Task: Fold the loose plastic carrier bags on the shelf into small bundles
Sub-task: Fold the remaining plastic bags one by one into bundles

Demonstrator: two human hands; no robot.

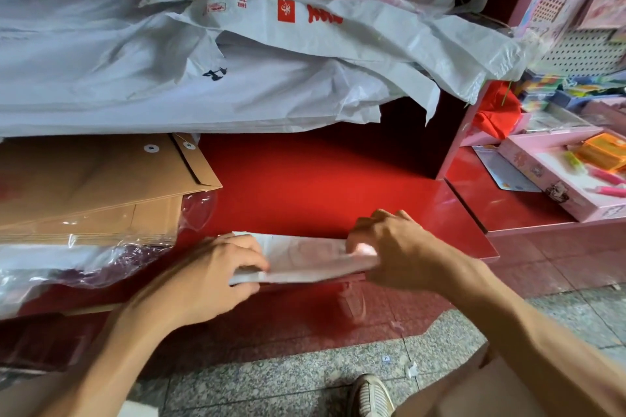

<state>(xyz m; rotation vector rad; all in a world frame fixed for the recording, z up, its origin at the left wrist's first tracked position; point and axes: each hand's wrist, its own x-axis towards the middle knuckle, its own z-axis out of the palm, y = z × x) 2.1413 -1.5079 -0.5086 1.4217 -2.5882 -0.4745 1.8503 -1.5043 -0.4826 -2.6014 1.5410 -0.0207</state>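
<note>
Bag: half-folded carrier bag (305, 259), front edge of red shelf (305, 186).
Left hand (216, 276): pinches bag's left end.
Right hand (389, 247): fingers curled, gripping right end.
Handling: probably light, limp, slippery; hold at folded edges.

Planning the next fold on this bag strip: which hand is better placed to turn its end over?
Probably the right hand: it pinches the folded bag at its right end, lifted slightly, while the left hand grips the other end against the red shelf.
</note>
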